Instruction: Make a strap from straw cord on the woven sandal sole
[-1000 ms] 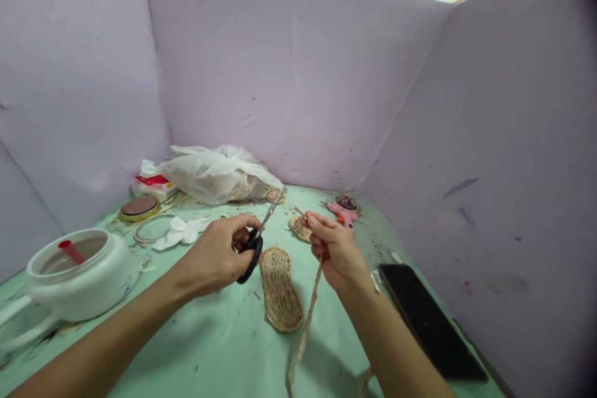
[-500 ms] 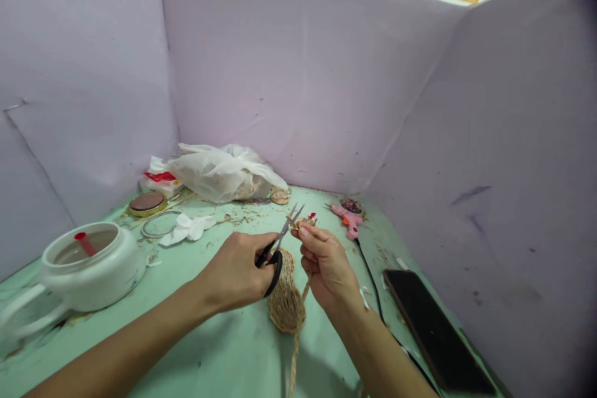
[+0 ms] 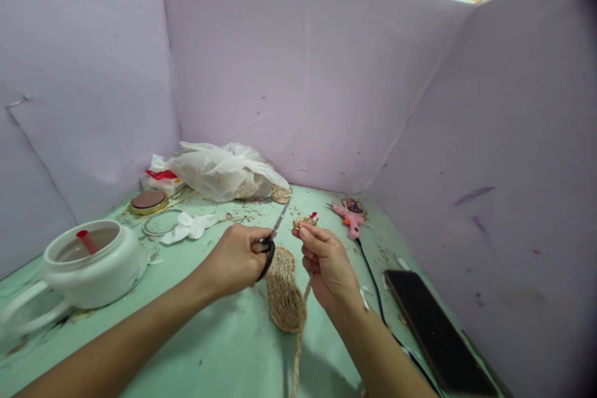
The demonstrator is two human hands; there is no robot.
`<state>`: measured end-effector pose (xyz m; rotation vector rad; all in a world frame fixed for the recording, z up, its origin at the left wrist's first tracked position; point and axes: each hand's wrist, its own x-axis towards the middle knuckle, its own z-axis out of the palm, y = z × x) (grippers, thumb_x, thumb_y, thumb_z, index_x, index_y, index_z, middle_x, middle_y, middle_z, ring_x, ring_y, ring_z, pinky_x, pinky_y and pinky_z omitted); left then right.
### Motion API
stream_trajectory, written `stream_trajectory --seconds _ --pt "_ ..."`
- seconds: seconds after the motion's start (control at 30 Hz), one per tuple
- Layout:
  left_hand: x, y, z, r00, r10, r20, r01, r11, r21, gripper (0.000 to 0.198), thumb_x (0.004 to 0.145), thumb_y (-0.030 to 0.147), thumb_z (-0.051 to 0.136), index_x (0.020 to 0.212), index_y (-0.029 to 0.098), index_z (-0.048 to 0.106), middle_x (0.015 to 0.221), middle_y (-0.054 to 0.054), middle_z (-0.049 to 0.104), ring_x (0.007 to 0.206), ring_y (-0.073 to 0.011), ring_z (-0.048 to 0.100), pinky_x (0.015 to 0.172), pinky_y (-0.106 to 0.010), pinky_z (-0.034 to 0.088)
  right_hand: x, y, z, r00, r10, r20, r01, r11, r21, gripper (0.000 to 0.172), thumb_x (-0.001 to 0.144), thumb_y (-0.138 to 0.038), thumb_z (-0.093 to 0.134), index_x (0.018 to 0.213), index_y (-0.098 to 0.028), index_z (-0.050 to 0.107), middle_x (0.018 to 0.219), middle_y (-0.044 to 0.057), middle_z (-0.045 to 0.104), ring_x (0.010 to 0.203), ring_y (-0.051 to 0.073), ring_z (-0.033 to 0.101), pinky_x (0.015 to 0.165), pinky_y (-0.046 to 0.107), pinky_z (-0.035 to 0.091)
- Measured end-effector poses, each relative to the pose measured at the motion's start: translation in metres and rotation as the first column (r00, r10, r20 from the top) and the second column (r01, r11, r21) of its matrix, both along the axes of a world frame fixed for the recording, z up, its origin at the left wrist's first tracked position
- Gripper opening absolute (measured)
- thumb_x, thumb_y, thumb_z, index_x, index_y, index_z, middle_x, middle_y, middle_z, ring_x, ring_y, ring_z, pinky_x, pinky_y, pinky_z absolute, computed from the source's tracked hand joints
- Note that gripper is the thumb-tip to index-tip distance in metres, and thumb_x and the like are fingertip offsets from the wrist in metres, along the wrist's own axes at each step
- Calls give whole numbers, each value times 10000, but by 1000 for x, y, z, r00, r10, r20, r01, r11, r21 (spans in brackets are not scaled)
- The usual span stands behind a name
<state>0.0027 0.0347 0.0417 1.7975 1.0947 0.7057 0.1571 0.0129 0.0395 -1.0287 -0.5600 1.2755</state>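
Observation:
My left hand grips black-handled scissors; their blades point up and away and look closed. Between the thumb and fingers of my right hand is a small tan woven straw piece with a red bit at its tip. A gap separates the blades from that piece. Under and between my hands lies a sole-shaped mat of coiled straw braid on the table. A length of braid runs from beside my right palm down toward the near edge.
A white handled pot with a red stick stands at left. Behind are a plastic bag, a round tin, a ring and crumpled tissue. A pink glue gun, its black cord and a phone are at right.
The scissors have drawn back left from the straw piece, and their blades have gone from parted to closed. My right hand stays nearly in place.

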Motion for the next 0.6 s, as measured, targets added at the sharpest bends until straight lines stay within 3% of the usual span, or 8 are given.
stream_trajectory --seconds 0.1,0.2,0.27,0.3,0.5,0.6 --pt "-19 24 0 947 193 -257 -137 965 222 139 689 259 462 695 167 566 523 11 479 464 -118 448 426 -217 273 4 4 -2 998 28 -65 -29 999 -20 276 479 -179 778 715 -142 641 690 13 648 387 -5 291 324 122 138" --pt "-44 50 -4 719 370 -589 -143 907 396 144 673 235 458 575 175 544 562 -50 546 548 -180 515 472 -249 284 7 7 -4 988 60 -140 -65 997 -34 285 477 -163 792 706 -144 622 687 6 642 389 -11 321 316 99 140" --pt "-58 63 -12 594 408 -694 -136 901 413 109 652 200 470 573 170 539 629 -98 587 585 -212 550 488 -264 306 8 8 -5 983 69 -167 -77 996 -39 288 480 -157 796 703 -145 614 686 7 646 384 -12 326 311 93 144" --pt "-63 68 -16 570 408 -713 -137 903 408 91 635 180 476 570 166 538 648 -117 598 594 -225 560 491 -271 317 8 8 -6 982 74 -173 -82 996 -40 285 485 -158 796 702 -145 612 683 9 648 380 -12 326 308 94 144" --pt "-69 71 -35 564 395 -725 -158 913 375 65 563 120 504 565 147 563 682 -166 628 607 -262 581 510 -309 378 8 8 -6 973 129 -192 -140 989 -42 228 525 -155 773 687 -136 613 669 24 648 380 0 333 300 105 151" --pt "-67 68 -33 625 395 -673 -148 907 395 78 572 126 502 546 135 574 624 -189 612 608 -299 584 527 -359 399 7 7 -4 974 148 -174 -159 986 -50 202 540 -138 745 704 -131 628 710 47 660 391 10 352 299 120 159"
